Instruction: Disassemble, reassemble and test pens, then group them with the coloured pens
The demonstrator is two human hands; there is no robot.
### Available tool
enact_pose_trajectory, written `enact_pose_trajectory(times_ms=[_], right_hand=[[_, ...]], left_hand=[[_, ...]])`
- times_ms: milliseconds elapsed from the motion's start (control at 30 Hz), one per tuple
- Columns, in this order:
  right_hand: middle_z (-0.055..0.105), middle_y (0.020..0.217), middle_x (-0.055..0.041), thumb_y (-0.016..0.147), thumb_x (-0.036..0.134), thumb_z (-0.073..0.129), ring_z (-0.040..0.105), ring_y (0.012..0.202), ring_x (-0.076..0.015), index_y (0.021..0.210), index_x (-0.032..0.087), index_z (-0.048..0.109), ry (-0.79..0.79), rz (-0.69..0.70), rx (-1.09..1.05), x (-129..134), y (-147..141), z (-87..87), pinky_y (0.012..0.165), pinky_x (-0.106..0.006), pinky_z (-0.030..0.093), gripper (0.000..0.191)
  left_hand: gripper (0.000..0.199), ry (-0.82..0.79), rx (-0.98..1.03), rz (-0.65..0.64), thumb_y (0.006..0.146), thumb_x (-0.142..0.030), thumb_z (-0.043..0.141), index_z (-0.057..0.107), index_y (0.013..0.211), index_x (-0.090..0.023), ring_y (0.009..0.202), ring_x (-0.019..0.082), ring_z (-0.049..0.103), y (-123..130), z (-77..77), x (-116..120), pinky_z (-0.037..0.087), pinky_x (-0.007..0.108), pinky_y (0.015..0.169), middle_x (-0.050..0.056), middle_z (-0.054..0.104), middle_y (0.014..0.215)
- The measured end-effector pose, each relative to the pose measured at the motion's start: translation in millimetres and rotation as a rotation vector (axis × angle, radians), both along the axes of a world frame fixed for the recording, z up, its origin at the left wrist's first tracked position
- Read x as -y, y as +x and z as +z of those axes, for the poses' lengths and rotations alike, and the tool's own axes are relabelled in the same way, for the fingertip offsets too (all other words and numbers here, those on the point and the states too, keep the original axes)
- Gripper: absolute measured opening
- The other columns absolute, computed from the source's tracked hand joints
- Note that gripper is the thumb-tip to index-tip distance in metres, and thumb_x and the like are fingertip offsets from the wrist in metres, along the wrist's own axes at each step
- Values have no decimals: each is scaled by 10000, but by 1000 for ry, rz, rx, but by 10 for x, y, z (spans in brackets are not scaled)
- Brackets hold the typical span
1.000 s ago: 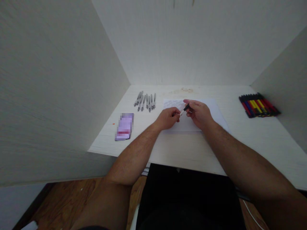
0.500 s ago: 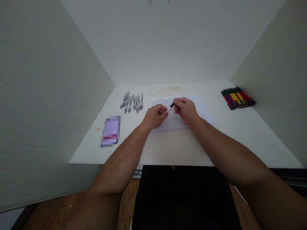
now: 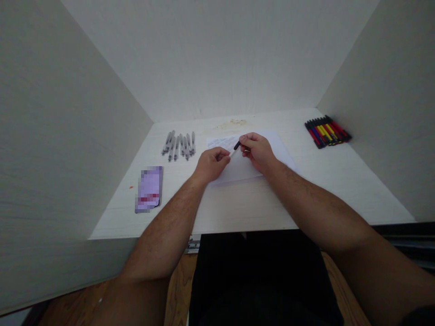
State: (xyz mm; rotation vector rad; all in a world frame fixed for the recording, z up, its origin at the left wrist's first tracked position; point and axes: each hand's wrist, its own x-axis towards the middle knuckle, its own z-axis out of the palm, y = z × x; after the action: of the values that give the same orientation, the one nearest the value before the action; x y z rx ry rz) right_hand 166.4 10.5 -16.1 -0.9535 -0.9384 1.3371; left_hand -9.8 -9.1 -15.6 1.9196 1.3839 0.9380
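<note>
Over the paper, both hands hold a slim pen (image 3: 237, 145) with a black section at the upper end and a pale, clear-looking section below. My left hand (image 3: 212, 165) pinches the pale lower end between thumb and fingers. At the black end, my right hand (image 3: 258, 150) grips with thumb and index finger, the other fingers curled beneath. The pen slants from lower left to upper right. Under the hands lie white sheets of paper (image 3: 280, 147), with faint writing along the upper left part.
Several clear pens (image 3: 176, 147) lie in a loose row at the left of the white table (image 3: 251, 208). Nearer me on that side rests a blurred-out purple phone-like object (image 3: 150, 186). Several black, red, yellow and blue pens (image 3: 326, 132) are bunched by the right wall (image 3: 384, 113).
The whole view has shifted slightly, so things on the table appear further left. Both hands keep their hold on the pen, and more of its black section shows between them.
</note>
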Motion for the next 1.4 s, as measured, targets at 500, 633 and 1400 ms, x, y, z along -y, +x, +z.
enact_pose_trajectory(times_ms=[500, 633, 1400], right_hand=[[634, 741, 8, 777, 206, 667, 527, 558, -63, 817, 185, 655, 10, 16, 35, 4, -21, 19, 434, -167, 398, 47], [652, 792, 2, 791, 219, 652, 526, 560, -57, 837, 187, 646, 14, 35, 65, 19, -24, 39, 439, -162, 402, 57], [660, 814, 9, 818, 283, 658, 544, 548, -59, 871, 204, 597, -4, 68, 11, 33, -75, 73, 438, -177, 414, 113]], left_hand=[[137, 30, -50, -23, 764, -268, 599, 694, 813, -183, 568, 110, 497, 13, -75, -35, 361, 237, 518, -10, 609, 622], [122, 31, -35, -4, 762, -271, 607, 679, 804, -182, 582, 113, 499, 20, -63, -17, 372, 240, 534, -12, 602, 625], [123, 20, -18, 44, 758, -302, 624, 648, 816, -196, 593, 114, 512, 42, -21, 39, 398, 251, 551, -12, 609, 651]])
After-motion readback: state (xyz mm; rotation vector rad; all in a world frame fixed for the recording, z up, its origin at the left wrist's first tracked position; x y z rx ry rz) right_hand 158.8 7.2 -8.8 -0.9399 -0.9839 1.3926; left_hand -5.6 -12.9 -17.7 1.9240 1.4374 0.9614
